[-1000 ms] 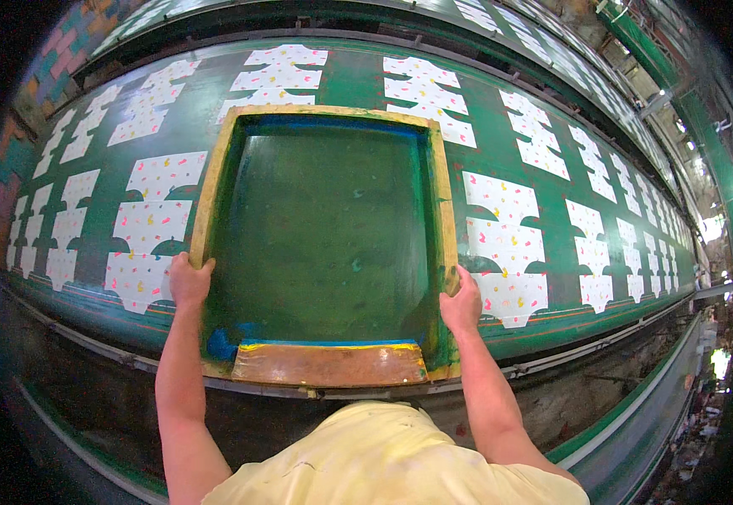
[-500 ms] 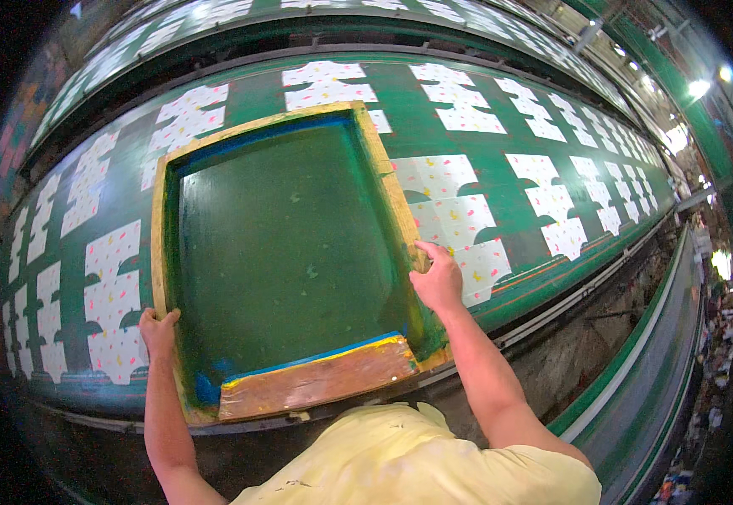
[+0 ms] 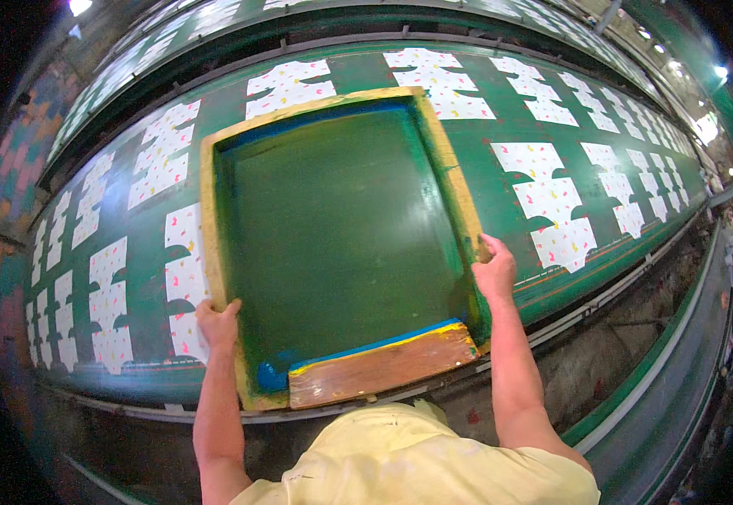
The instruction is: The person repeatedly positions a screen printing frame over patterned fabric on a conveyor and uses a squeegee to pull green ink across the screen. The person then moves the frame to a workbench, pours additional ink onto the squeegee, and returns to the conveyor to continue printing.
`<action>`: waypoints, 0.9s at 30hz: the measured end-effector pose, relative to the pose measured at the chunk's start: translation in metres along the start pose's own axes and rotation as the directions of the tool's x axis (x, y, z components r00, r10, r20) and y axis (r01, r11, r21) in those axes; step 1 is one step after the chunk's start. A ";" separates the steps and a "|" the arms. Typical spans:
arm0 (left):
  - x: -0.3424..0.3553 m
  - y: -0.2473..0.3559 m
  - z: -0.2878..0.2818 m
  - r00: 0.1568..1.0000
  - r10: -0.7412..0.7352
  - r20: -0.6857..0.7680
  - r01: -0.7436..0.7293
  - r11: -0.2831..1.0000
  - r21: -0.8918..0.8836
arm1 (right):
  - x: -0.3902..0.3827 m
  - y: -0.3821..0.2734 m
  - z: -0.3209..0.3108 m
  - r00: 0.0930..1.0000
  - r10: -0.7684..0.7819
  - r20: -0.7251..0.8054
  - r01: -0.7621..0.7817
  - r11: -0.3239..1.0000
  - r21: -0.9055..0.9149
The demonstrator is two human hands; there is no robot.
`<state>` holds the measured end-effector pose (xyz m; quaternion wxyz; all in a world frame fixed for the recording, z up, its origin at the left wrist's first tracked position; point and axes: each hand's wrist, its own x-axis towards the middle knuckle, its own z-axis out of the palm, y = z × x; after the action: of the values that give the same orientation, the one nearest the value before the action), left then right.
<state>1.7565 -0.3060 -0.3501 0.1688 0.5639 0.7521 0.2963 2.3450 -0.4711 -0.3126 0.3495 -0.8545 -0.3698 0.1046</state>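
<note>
Wooden screen-printing frame (image 3: 209, 202) between the two hands, its near end over the long near edge of the green table (image 3: 470, 160). The left hand (image 3: 218, 323) grasps the left rail; the right hand (image 3: 496, 268) grasps the right. A wooden squeegee (image 3: 383, 366) lies along the frame's near end; patterned white pieces (image 3: 551, 215) flank it.

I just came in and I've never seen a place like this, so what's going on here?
A person is gripping a big wooden frame, with the left hand on its left side and the right hand on its right. A brown board with a blue and yellow edge lies across its near end. The frame is over a long green table; I can't tell if they touch. White patterned pieces lie in rows around it.
</note>
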 end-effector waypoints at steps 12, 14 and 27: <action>-0.088 0.098 0.057 0.999 0.028 -0.033 -0.025 0.995 0.101 | 0.059 0.110 -0.058 0.989 0.077 0.127 -0.101 0.976 0.195; -0.090 0.103 0.060 1.000 0.011 -0.019 -0.009 0.994 0.106 | 0.062 0.118 -0.061 0.992 0.068 0.106 -0.083 0.987 0.134; -0.097 0.113 0.072 0.994 -0.063 0.087 0.038 0.964 0.263 | -0.027 0.048 -0.109 0.800 -0.510 0.317 0.572 0.807 -0.145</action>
<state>1.9134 -0.3580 -0.3414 0.1358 0.5752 0.7900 0.1633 2.4001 -0.5695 -0.2673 0.2097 -0.7254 -0.6521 0.0679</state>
